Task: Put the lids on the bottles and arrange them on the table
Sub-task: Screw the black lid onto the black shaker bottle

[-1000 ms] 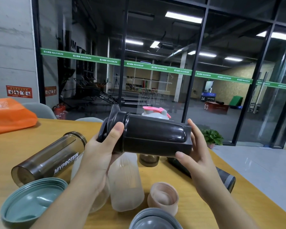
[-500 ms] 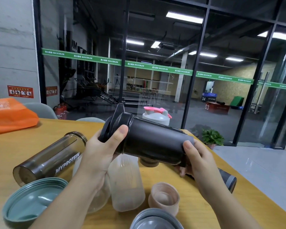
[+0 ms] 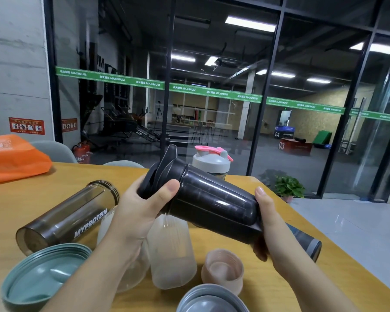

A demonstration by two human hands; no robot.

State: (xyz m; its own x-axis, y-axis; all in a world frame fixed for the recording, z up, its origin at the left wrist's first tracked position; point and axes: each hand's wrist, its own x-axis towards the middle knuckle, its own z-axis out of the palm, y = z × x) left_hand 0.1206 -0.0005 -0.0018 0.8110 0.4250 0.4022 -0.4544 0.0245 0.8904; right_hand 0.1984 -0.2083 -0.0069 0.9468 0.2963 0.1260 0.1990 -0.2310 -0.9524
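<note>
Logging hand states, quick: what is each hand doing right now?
Left hand: grips the lid end of the black bottle.
Right hand: holds the base end of the same bottle.

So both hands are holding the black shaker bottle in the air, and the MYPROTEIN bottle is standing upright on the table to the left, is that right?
Not quite. Both the left hand and right hand do hold the black shaker bottle in the air, but the MYPROTEIN bottle is lying on its side on the table, not upright, as the head view shows.
</note>
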